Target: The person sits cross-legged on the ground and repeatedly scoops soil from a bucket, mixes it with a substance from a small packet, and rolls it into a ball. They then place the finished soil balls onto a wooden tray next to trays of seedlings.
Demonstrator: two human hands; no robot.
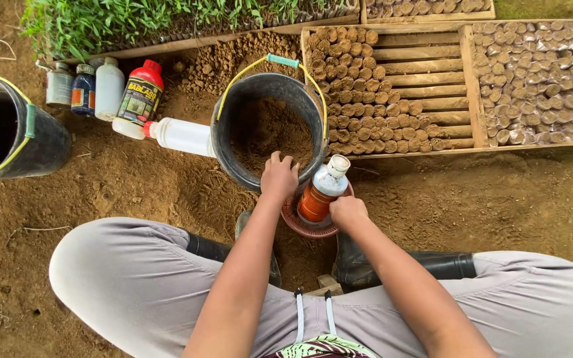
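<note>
Orange-brown liquid fills the lower part of a clear plastic bottle (321, 194) with a white cap, which stands slightly tilted above a round reddish dish (303, 227) on the soil between the person's knees. The right hand (347, 211) is wrapped around the bottle's base from the near side, fingers closed on it, so the bottle rises up and away from the grip, with its cap leaning toward the bucket rim. This hold appears to steady the bottle over the dish rather than lift it clear; whether the base actually touches the dish cannot be told. The left hand (278, 176) sits just beside the bottle, on its left, with fingers curled down over the near rim of a black bucket (268, 126); whether it grips the rim or merely rests there cannot be told. The bucket holds loose brown soil and carries a yellow wire handle folded back on the far side, placing the soil directly ahead of both hands. Left of the bucket, a white bottle with a red collar (177, 135) lies on its side, and a row of upright containers (97, 89) stands farther left. Beyond the grip on the right, a wooden slatted tray (426, 79) holds rows of small soil-filled cylinders. A second black bucket (8, 129) sits well apart at far left.
</note>
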